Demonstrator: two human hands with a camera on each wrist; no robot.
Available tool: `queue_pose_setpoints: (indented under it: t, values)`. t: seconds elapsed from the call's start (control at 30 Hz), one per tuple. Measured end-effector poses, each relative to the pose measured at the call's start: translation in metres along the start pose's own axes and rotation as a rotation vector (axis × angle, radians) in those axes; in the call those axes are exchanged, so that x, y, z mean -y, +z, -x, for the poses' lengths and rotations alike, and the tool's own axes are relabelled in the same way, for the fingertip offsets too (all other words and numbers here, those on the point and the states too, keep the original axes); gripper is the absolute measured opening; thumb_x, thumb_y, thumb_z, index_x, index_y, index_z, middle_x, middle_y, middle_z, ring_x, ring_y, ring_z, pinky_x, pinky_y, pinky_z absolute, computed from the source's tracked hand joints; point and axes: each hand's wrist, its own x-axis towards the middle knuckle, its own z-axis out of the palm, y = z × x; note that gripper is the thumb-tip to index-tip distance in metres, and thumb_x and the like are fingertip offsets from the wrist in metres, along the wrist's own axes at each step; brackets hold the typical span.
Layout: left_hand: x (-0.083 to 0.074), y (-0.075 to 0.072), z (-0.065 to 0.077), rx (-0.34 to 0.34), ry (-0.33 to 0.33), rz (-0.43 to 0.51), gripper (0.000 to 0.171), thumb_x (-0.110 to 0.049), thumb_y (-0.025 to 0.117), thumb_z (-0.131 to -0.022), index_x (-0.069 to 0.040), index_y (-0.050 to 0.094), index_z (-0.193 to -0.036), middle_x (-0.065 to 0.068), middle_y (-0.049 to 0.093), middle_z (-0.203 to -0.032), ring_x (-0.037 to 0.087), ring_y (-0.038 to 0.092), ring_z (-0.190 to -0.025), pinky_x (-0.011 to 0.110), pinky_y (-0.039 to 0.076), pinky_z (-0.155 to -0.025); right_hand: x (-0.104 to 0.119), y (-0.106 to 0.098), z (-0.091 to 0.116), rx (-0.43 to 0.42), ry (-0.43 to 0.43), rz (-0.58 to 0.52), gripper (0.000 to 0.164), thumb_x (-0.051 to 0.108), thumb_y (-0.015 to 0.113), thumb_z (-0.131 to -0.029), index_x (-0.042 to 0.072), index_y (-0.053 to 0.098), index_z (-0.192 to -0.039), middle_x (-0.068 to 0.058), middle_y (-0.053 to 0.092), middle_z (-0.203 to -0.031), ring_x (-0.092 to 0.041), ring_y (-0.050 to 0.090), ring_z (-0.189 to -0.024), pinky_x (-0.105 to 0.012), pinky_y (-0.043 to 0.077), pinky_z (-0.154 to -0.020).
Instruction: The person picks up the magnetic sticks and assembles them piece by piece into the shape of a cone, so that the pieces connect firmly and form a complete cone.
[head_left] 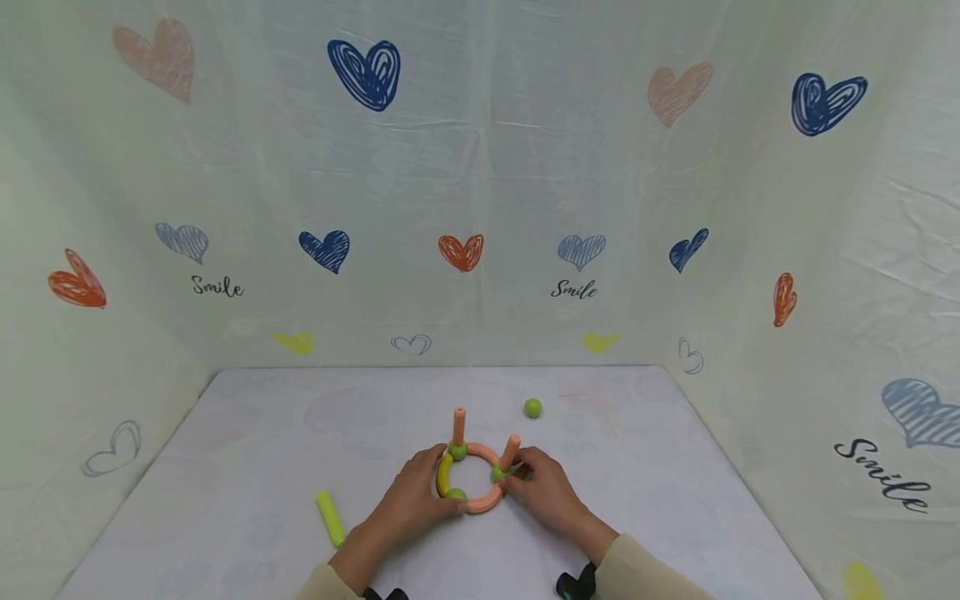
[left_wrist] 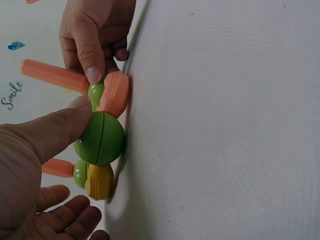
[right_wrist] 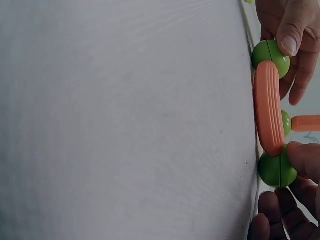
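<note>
A ring of building-toy pieces lies on the table in front of me. It has a yellow curved rod (head_left: 442,476) and two peach curved rods (head_left: 485,502), joined by three green balls (right_wrist: 274,170). From the back ball a straight peach rod (head_left: 459,426) stands upright; another peach rod (head_left: 511,451) rises, tilted, from the right ball. My left hand (head_left: 412,497) holds the ring's left side, thumb on the near ball (left_wrist: 100,138) and fingers around the yellow rod. With thumb and fingers my right hand (head_left: 547,493) pinches the right ball, beside the tilted rod's foot.
A loose green ball (head_left: 532,407) sits farther back on the white table (head_left: 645,467), right of the ring. Left of my left forearm lies a yellow-green straight rod (head_left: 330,518). A white curtain (head_left: 480,167) printed with hearts surrounds the back and sides.
</note>
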Motion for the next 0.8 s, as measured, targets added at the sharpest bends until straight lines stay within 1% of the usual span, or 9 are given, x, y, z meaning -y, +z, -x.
queue_pose_setpoints:
  t: [0.1,0.23,0.33,0.5,0.6,0.73,0.8]
  values:
    - [0.000,-0.003,0.000,0.003,-0.045,-0.007,0.094,-0.036,0.093,-0.080,-0.002,0.048,-0.154,0.020,0.054,-0.153,0.042,0.049,-0.143,0.062,0.044,-0.113,0.001,0.000,0.001,0.021,0.010,-0.025,0.023,0.029,0.083,-0.092,0.017,0.071,-0.108,0.003,0.067,-0.105,-0.011,0.061,-0.091,-0.026,0.050,-0.075]
    - [0.002,-0.008,-0.001,-0.016,-0.087,-0.037,0.089,-0.035,0.093,-0.080,-0.005,0.051,-0.153,0.018,0.056,-0.151,0.040,0.050,-0.143,0.061,0.042,-0.116,0.002,0.000,0.002,0.063,0.012,-0.069,0.018,0.034,0.080,-0.095,0.022,0.070,-0.104,0.004,0.067,-0.104,-0.012,0.060,-0.089,-0.026,0.050,-0.074]
    - [0.004,-0.011,0.000,-0.049,-0.080,-0.065,0.082,-0.033,0.092,-0.082,-0.005,0.054,-0.150,0.015,0.060,-0.146,0.039,0.055,-0.139,0.059,0.045,-0.114,0.002,0.002,0.003,0.071,-0.011,-0.074,0.017,0.034,0.080,-0.095,0.022,0.070,-0.102,0.005,0.067,-0.103,-0.010,0.060,-0.087,-0.026,0.050,-0.073]
    - [0.007,-0.013,0.001,-0.104,-0.065,-0.104,0.069,-0.029,0.089,-0.085,-0.006,0.061,-0.143,0.012,0.067,-0.136,0.036,0.061,-0.131,0.056,0.049,-0.110,0.003,0.006,0.006,0.053,-0.026,-0.037,0.025,0.030,0.082,-0.093,0.017,0.074,-0.113,0.004,0.068,-0.104,-0.006,0.058,-0.084,-0.025,0.049,-0.071]
    - [0.008,-0.015,0.002,-0.121,-0.074,-0.110,0.064,-0.030,0.088,-0.087,-0.008,0.063,-0.141,0.010,0.068,-0.134,0.035,0.061,-0.130,0.056,0.049,-0.109,0.004,0.008,0.006,0.048,-0.018,-0.024,0.028,0.029,0.082,-0.093,0.016,0.074,-0.116,0.004,0.067,-0.105,-0.006,0.058,-0.084,-0.024,0.049,-0.071]
    - [0.008,-0.018,0.004,-0.138,-0.096,-0.116,0.059,-0.033,0.087,-0.088,-0.011,0.066,-0.138,0.009,0.068,-0.135,0.034,0.061,-0.131,0.056,0.049,-0.109,0.006,0.008,0.006,0.049,-0.025,-0.019,0.024,0.028,0.082,-0.093,0.018,0.072,-0.113,0.004,0.066,-0.105,-0.006,0.058,-0.085,-0.024,0.049,-0.072]
    - [0.007,-0.022,0.006,-0.153,-0.109,-0.124,0.053,-0.029,0.086,-0.089,-0.012,0.068,-0.136,0.009,0.069,-0.134,0.034,0.062,-0.130,0.056,0.050,-0.108,0.006,0.008,0.005,0.049,-0.032,-0.011,0.024,0.028,0.082,-0.093,0.018,0.072,-0.112,0.005,0.066,-0.105,-0.005,0.058,-0.085,-0.024,0.049,-0.072]
